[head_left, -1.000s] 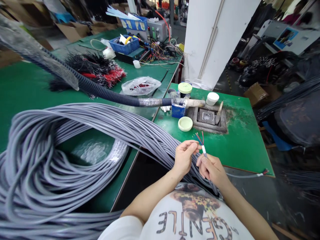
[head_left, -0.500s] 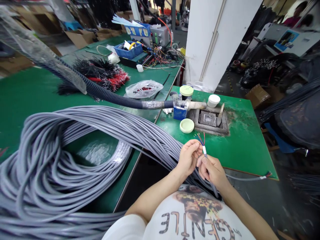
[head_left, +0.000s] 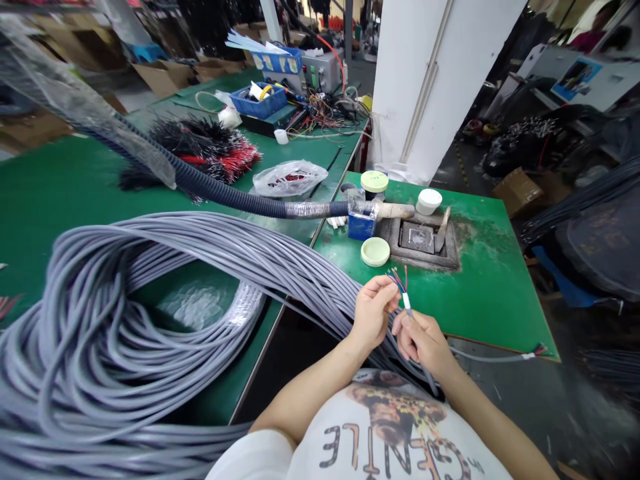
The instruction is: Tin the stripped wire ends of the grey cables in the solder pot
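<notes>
Grey cable [head_left: 411,312] ends in a white sleeve [head_left: 406,301], with coloured wires [head_left: 403,287] fanning out beyond it. From this, the outer jacket seems already off at the tip and the wires parted; they look joined to nothing, and whether every tip is bared is too small to tell. A second cable end [head_left: 527,357], by the green worktop [head_left: 480,293], looks similarly opened. The right hand [head_left: 420,339] has its grip closed round the cable just below the sleeve. The left hand [head_left: 373,310] pinches thumb to finger, apparently on the wires' base, just beside the sleeve.
</notes>
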`<state>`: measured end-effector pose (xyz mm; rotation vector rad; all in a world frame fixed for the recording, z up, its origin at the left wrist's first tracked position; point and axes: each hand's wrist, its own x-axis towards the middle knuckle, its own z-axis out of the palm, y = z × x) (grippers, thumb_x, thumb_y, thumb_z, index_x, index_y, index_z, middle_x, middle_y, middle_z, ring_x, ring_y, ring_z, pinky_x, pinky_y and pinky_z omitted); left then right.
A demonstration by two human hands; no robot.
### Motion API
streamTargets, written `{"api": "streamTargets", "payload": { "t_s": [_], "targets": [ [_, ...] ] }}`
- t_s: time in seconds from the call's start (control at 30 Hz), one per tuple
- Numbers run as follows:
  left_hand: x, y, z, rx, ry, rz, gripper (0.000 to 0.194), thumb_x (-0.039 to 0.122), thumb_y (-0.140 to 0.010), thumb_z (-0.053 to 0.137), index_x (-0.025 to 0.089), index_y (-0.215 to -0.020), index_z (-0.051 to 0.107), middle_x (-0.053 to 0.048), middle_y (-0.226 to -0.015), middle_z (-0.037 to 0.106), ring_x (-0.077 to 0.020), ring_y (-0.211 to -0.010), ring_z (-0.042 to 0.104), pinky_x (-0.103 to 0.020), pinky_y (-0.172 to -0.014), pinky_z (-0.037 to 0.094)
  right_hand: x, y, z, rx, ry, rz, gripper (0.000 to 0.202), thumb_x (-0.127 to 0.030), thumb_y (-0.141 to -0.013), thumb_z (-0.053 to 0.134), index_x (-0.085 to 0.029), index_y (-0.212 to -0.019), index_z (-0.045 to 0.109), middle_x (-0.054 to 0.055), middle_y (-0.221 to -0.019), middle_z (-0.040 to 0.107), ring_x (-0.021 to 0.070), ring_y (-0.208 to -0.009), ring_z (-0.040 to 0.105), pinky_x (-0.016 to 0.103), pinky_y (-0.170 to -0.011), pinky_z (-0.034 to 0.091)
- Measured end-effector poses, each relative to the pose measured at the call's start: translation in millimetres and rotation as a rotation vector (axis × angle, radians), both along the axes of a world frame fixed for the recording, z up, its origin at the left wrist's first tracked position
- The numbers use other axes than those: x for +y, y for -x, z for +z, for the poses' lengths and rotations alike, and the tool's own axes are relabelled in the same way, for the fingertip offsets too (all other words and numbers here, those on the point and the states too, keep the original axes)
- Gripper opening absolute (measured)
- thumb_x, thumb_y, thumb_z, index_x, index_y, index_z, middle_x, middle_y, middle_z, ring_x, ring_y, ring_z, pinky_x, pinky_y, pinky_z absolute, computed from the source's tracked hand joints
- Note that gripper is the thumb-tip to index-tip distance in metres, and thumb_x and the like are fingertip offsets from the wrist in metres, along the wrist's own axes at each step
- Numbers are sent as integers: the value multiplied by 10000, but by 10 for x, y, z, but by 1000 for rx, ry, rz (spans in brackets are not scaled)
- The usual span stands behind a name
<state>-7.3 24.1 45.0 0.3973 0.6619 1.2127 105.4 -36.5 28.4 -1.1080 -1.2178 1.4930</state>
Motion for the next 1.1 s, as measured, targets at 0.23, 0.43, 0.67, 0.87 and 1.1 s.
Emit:
{"api": "streamTargets", "payload": {
  "t_s": [0.23,0.43,0.67,0.87,1.1],
  "targets": [
    [34,22,0,-14,9,-35,261,288,-638,793,137,-734,604,44,-554,571,-32,-469,486,-127,-464,363,-10,-12,37,-28,-11,17,328,-407,-968,414,-159,-802,551,-91,-369,374,69,-336,339,205,-417,292],
    [1,4,-43,-3,-57,-33,241,296,-695,739,152,-706,545,57,-532,523,-33,-446,423,-142,-454,327,-11,9,29,-31,-19,-7,329,-425,-959,421,-163,-798,538,-91,-367,377,76,-332,343,210,-413,283],
    [-110,64,-168,422,-470,252,120,294,-765,683,186,-749,632,6,-661,585,-104,-598,525,-225,-591,430,2,36,97,-190,-43,-16,378,-454,-962,391,-182,-722,495,-79,-382,389,79,-352,347,223,-437,294],
    [-8,148,-133,534,-479,166,112,295,-808,652,183,-806,661,15,-641,570,-95,-576,510,-214,-574,414,17,83,184,-378,-73,-34,392,-469,-961,364,-168,-783,539,-72,-432,401,81,-391,365,224,-464,314],
    [37,198,-23,461,-361,58,175,328,-755,711,159,-783,672,2,-652,629,-92,-583,569,-201,-581,452,25,78,162,-446,-140,-53,379,-447,-969,357,-172,-798,555,-60,-467,402,94,-434,378,233,-496,309]
  ]
}}
